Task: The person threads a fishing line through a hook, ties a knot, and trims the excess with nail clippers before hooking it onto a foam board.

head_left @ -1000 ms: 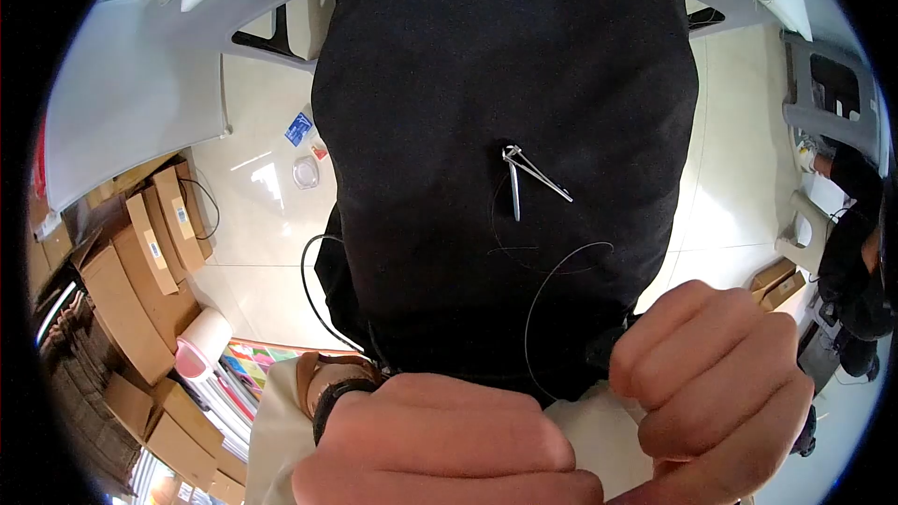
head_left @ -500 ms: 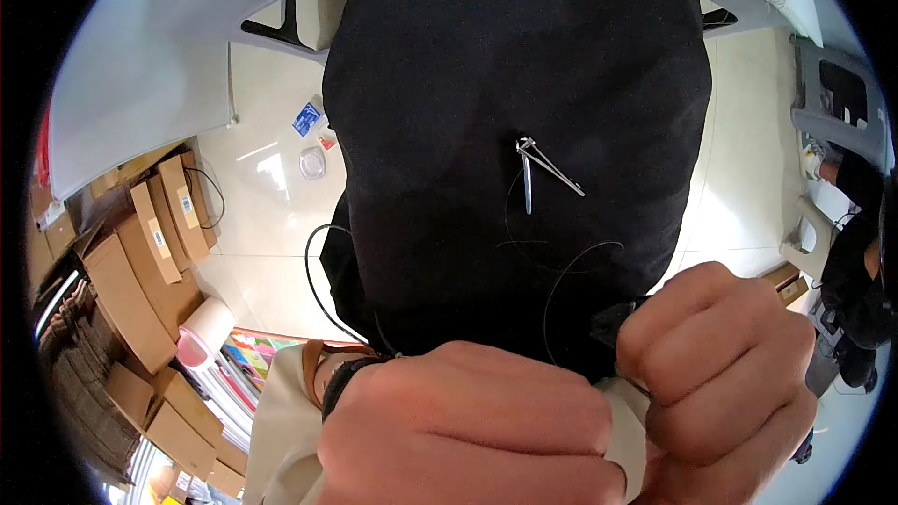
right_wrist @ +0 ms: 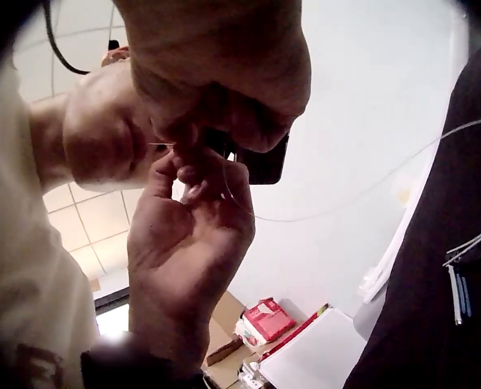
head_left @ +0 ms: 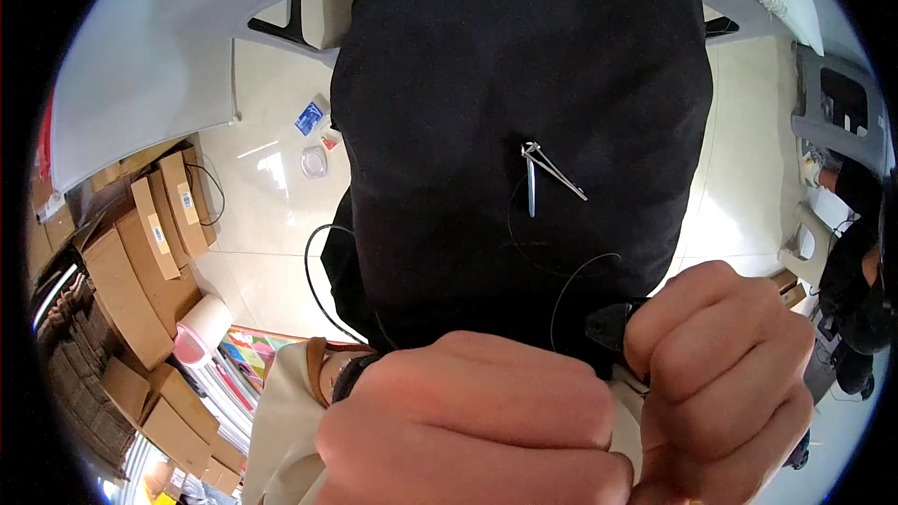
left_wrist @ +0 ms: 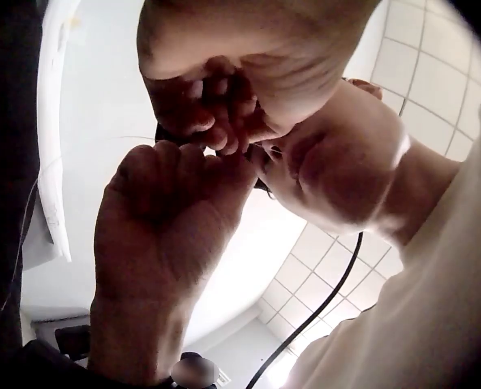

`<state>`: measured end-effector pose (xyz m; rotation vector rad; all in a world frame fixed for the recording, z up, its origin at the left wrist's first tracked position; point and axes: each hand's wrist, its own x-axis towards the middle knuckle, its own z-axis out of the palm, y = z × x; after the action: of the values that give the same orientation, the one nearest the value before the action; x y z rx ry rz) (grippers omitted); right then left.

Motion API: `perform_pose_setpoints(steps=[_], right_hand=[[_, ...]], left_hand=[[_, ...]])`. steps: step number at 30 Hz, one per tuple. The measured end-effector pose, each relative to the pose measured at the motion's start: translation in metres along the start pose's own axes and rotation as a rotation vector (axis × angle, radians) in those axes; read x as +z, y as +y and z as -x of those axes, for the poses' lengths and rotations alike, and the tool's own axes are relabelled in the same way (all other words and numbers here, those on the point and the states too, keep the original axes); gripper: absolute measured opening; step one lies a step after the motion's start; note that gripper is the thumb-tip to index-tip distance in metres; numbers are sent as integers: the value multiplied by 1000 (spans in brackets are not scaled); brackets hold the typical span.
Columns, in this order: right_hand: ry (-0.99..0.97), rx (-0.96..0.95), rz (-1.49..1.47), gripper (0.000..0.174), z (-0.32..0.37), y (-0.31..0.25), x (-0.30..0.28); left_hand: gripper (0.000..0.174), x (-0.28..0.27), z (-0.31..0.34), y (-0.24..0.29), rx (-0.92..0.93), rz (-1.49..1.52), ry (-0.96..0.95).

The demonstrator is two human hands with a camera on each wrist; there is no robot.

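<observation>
My left hand (head_left: 472, 416) and right hand (head_left: 730, 379) are raised close together in front of my chest, fingers curled in. In the right wrist view the fingertips of the left hand (right_wrist: 184, 235) meet those of the right hand (right_wrist: 216, 65), pinching a thin pale thread (right_wrist: 305, 219). It loops from the fingertips out to the black cloth; a short straight bit (right_wrist: 161, 144) sticks out on the face side. The fingertips are hidden in the head view, where the thread (head_left: 561, 304) curves over the cloth. Metal nail clippers (head_left: 557, 173) lie on the cloth, lever swung out.
The black cloth (head_left: 514, 47) covers a rounded surface before me. Cardboard boxes (head_left: 140, 285) stand at the left, and a blue packet (head_left: 309, 119) and a clear plastic piece (head_left: 313, 163) lie on the floor. A black cable (head_left: 313, 271) hangs near my left sleeve.
The head view has shifted slightly, so the clippers appear a little further right. The left hand has come slightly up and closer to the right hand; the thread's loop has shifted with them.
</observation>
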<state>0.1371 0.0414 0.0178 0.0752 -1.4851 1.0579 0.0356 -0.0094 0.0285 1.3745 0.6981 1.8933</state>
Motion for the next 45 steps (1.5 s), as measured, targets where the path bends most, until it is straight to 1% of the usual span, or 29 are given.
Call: perform_pose_setpoints(steps=[2,4,5,7,8,10,11,13,14,16,17,19,20,22,23,25,26,28,29,31,34,36,41,43,44,45], right_hand=[[121,-63,2,27,7,5,7],[72,-12,-56,27,8,4,4],[-54,86,-111,27,7,-2,-9],[-129,160,-138,28,0,-4,-12],[-77,136,-110,29,-3,-2,-6],[-69,169,-72,32,-14,-3,-4],[-111,227,-61,33,-22,-5,-6],[175,222,87,35,-21,-10,11],[501,149,220,36,-12,-9,39],[493,138,151,39,-9,-8,38],[153,197,-41,39,-10,-10,10],[-156,340,-218,36,-4,-25,-19],[-123,426,-206,33,6,-39,-21],[-104,505,-195,30,8,-44,-20],[-118,500,-198,31,9,-45,-21],[-119,402,-173,35,-3,-31,-15],[-104,309,-144,38,-13,-20,-9],[-93,240,-122,42,-17,-15,-5],[-96,265,-129,42,-12,-19,-6],[-79,246,-92,43,-5,-18,-5],[-26,153,0,43,-1,-13,-3],[1,134,10,43,0,-11,-1],[94,-16,45,41,3,-2,6],[-35,-30,18,40,1,3,-2],[-183,-6,-17,40,-4,2,-17],[-229,33,-25,40,-7,0,-20]], left_hand=[[11,0,0,0,3,-1,-1],[11,1,0,1,4,0,-1],[11,0,0,1,5,2,-2],[11,0,0,2,9,3,-1],[11,0,-1,2,10,1,0],[11,1,-2,2,19,2,6],[11,1,-2,3,22,2,12],[11,2,-3,4,29,4,17],[11,3,-3,4,33,2,22],[11,4,-4,4,39,5,24],[12,5,-3,4,35,8,26],[12,5,-4,3,32,8,30],[12,6,-4,2,30,10,29],[12,6,-4,2,22,15,31],[13,6,-4,2,17,14,30],[13,6,-4,1,10,16,29],[13,5,-4,0,11,12,28],[14,5,-5,0,6,19,27],[14,4,-4,0,1,24,26],[14,4,-3,0,-12,38,28],[15,4,-3,-1,-14,59,34],[16,7,-2,-3,62,16,83],[16,5,-3,-2,19,-19,54],[15,3,-4,-2,10,-14,39],[15,3,-3,-2,5,-8,36],[15,3,-2,-2,2,-6,32]])
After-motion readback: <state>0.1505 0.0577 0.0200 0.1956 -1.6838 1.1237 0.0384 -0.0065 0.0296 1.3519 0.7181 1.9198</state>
